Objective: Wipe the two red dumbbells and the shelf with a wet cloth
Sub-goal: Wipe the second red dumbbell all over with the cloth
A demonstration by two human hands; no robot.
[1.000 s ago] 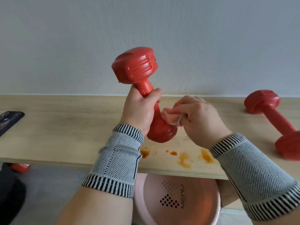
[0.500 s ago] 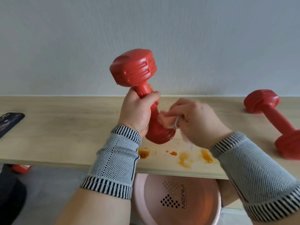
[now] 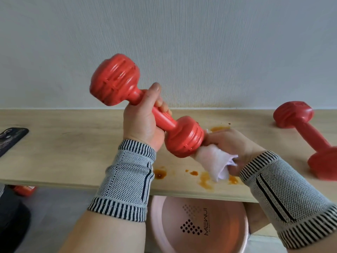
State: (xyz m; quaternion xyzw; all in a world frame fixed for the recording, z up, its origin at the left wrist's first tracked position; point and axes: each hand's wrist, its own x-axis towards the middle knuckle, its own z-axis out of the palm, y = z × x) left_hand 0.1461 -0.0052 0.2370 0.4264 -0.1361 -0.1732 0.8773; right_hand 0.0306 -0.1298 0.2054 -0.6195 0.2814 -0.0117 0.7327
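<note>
Two hands, two red dumbbells, one cloth. Left hand (image 3: 144, 123) wrapped round the handle of the raised dumbbell (image 3: 145, 105), held tilted above the shelf (image 3: 73, 148), upper head to the left. Right hand (image 3: 231, 148) grips the white cloth (image 3: 214, 161), pressed against the lower head. Second dumbbell (image 3: 308, 139) lies on the shelf, far right. Several orange stains (image 3: 206, 181) near the front edge. One pink basin (image 3: 198, 225) below; one phone (image 3: 11, 139) at the left.

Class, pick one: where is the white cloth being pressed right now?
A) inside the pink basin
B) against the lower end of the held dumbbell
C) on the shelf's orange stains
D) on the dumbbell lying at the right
B: the right hand presses the cloth against the lower end of the dumbbell that the left hand grips.
</note>
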